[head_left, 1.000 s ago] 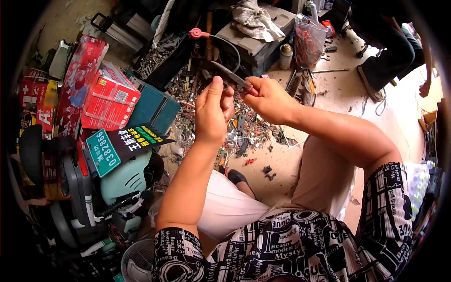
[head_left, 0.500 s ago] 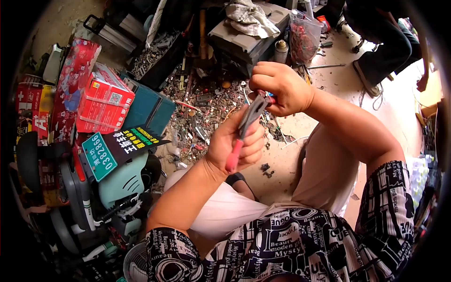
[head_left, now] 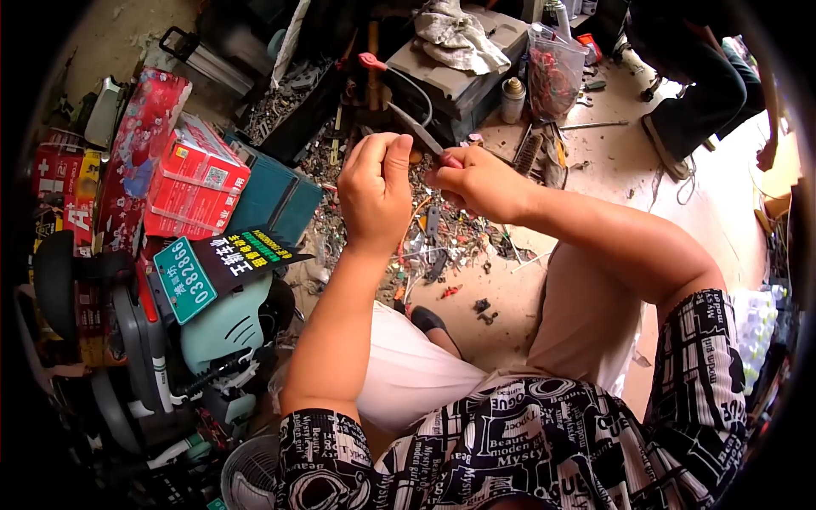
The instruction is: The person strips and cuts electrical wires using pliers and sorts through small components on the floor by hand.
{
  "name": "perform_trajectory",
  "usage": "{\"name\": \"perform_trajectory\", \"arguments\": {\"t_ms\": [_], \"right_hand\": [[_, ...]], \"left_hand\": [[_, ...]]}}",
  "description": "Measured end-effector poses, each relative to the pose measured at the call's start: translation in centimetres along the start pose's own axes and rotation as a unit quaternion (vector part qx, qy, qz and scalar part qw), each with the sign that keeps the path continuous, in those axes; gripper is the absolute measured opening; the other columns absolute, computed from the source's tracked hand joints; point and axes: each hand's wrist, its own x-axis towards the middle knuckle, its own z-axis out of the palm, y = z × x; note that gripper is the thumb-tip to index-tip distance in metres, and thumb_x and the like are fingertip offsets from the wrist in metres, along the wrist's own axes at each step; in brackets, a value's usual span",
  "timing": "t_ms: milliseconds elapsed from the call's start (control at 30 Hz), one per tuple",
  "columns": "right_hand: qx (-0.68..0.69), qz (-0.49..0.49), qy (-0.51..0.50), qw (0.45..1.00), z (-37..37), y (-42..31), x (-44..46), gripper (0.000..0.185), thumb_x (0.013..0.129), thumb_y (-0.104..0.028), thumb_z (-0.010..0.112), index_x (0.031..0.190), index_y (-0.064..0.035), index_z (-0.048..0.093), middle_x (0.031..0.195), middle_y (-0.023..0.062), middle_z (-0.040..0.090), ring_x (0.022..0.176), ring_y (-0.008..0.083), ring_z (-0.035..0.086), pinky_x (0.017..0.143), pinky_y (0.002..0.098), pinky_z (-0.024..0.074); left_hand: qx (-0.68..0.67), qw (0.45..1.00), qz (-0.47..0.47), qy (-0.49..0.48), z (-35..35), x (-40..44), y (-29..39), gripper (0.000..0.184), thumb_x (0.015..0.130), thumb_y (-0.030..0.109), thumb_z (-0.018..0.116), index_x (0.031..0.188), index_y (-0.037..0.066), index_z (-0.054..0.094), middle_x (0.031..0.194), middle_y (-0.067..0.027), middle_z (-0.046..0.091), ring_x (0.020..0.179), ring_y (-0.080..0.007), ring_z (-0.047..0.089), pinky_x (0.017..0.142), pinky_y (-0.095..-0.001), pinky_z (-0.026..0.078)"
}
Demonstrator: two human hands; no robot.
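Plate says 0382866 btw. My R hand grips red-handled tool, tip now swung away; L hand curled, can't tell if gripping.

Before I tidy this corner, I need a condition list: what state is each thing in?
Red-handled metal tool: held in the right hand; whether open or shut, unclear.
Left hand: fingers curled, contents unclear.
Grey lidded plastic box: shut.
Pale patterned cloth: crumpled on that box.
Red printed cardboard box: closed.
Pale metal spray can: upright.
Teal plastic box: apparently closed.
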Motion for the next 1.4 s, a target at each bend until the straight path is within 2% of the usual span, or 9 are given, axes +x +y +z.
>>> {"name": "perform_trajectory", "arguments": {"t_ms": [200,400,667,800,867,1033,1133,1267,1400], "right_hand": [[0.030,0.002,0.014,0.999,0.7,-0.2,-0.6,0.024,0.084,-0.021,0.055,0.070,-0.0036,0.046,0.061,0.0045,0.050,0.057,0.0134,0.045,0.055,0.0322,0.0406],[-0.095,-0.013,0.062,0.994,0.1,0.1,-0.7,0.019,0.082,-0.018,0.054,0.074,-0.0038,0.045,0.062,0.0077,0.053,0.058,0.0161,0.049,0.056,0.0349,0.0428],[-0.336,-0.210,0.116,0.911,-2.0,0.6,-1.0,0.018,0.071,-0.010,0.057,0.080,-0.0037,0.043,0.074,0.0192,0.053,0.073,0.0417,0.054,0.065,0.0476,0.0432],[-0.418,-0.497,0.153,0.744,-5.3,3.2,0.2,0.036,0.065,-0.007,0.064,0.097,0.0041,0.051,0.088,0.0210,0.054,0.082,0.0414,0.055,0.070,0.0466,0.0453],[-0.419,-0.373,0.009,0.828,-6.3,0.8,-0.8,0.046,0.067,-0.026,0.070,0.099,0.0040,0.055,0.091,0.0192,0.053,0.082,0.0367,0.053,0.072,0.0403,0.0437],[-0.389,-0.404,0.029,0.828,-5.4,1.2,-1.5,0.046,0.078,-0.036,0.063,0.097,0.0053,0.054,0.090,0.0165,0.053,0.082,0.0321,0.053,0.074,0.0362,0.0438],[-0.269,-0.328,0.110,0.899,-6.0,4.8,-0.8,0.029,0.091,-0.013,0.054,0.112,0.0063,0.052,0.100,0.0113,0.058,0.088,0.0192,0.055,0.077,0.0287,0.0448],[-0.129,-0.161,0.064,0.976,-8.0,6.0,0.9,0.031,0.095,-0.006,0.048,0.124,0.0054,0.048,0.106,0.0066,0.059,0.093,0.0108,0.054,0.080,0.0220,0.0419],[-0.013,-0.099,0.029,0.995,-6.8,5.0,1.1,0.007,0.095,-0.013,0.049,0.093,-0.0058,0.051,0.071,-0.0037,0.046,0.062,0.0050,0.040,0.055,0.0209,0.0309]], "left_hand": [[-0.063,0.988,-0.137,-0.027,0.6,-0.2,-0.5,0.035,0.098,0.030,0.050,0.077,0.002,0.055,0.061,-0.0051,0.053,0.051,-0.0176,0.047,0.049,-0.0317,0.038],[-0.411,0.830,-0.375,-0.039,0.4,-0.4,0.5,0.039,0.100,0.036,0.045,0.078,0.005,0.053,0.056,0.0041,0.042,0.042,-0.0057,0.030,0.039,-0.0195,0.024],[-0.646,0.571,-0.493,-0.118,0.3,-2.0,0.8,0.041,0.097,0.045,0.045,0.077,0.010,0.051,0.053,0.0075,0.038,0.038,-0.0050,0.029,0.038,-0.0215,0.022],[-0.653,0.439,-0.585,-0.197,1.5,-3.1,2.1,0.041,0.090,0.050,0.055,0.066,0.017,0.046,0.050,0.0106,0.032,0.036,-0.0034,0.024,0.036,-0.0201,0.018],[-0.725,0.297,-0.501,-0.368,1.5,-3.7,1.0,0.040,0.097,0.045,0.046,0.079,0.010,0.048,0.052,0.0081,0.033,0.038,-0.0031,0.026,0.038,-0.0195,0.020],[-0.676,0.474,-0.456,-0.333,1.8,-4.3,1.7,0.042,0.100,0.042,0.040,0.083,0.006,0.051,0.057,0.0043,0.042,0.040,-0.0052,0.025,0.037,-0.0205,0.023],[-0.477,0.768,-0.382,-0.188,1.0,-3.6,2.2,0.038,0.100,0.036,0.043,0.082,0.004,0.052,0.062,-0.0023,0.054,0.045,-0.0088,0.046,0.040,-0.0248,0.036],[-0.253,0.946,-0.198,-0.038,3.2,-2.6,0.4,0.028,0.085,0.025,0.065,0.091,-0.001,0.056,0.077,-0.0130,0.063,0.069,-0.0229,0.061,0.063,-0.0334,0.049],[-0.240,0.957,-0.162,0.023,2.3,-1.9,1.0,0.026,0.078,0.018,0.069,0.089,-0.004,0.059,0.082,-0.0188,0.064,0.079,-0.0312,0.063,0.069,-0.0378,0.049]]}}
